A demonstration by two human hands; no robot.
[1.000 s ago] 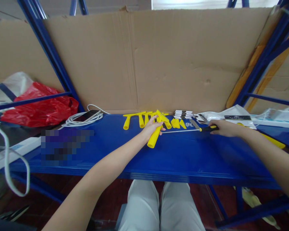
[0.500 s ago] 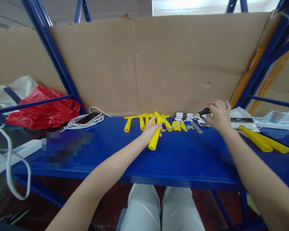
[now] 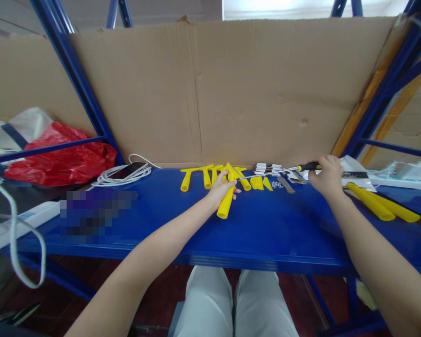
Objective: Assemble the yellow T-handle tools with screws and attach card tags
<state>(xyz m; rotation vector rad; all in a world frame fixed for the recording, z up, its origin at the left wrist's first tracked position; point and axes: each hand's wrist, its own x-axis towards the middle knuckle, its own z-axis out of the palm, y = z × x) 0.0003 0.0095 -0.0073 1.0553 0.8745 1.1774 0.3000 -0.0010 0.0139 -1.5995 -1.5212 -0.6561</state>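
My left hand (image 3: 220,191) is closed round a yellow tool (image 3: 225,205) with a tubular handle that points toward me. In my right hand (image 3: 326,175) is the black handle of a long screwdriver (image 3: 309,166). Its thin metal shaft runs left, and the tip meets the yellow tool by my left fingers; the exact contact is too small to tell. Behind my left hand, several similar yellow tools (image 3: 185,181) lie in a row. Small yellow pieces (image 3: 257,182) and a metal strip (image 3: 286,185) rest between my hands.
White-wrapped packs (image 3: 267,168) stand near the cardboard wall (image 3: 245,93). Two yellow tubes (image 3: 375,203) lie at the right of the blue table (image 3: 266,234). At the left are a coiled white cable (image 3: 122,178), a phone, a power strip (image 3: 24,224) and a red bag (image 3: 63,157).
My right hand has moved right and slightly down with the screwdriver, whose shaft now lies flatter. My left hand has barely moved and still holds the yellow tool.
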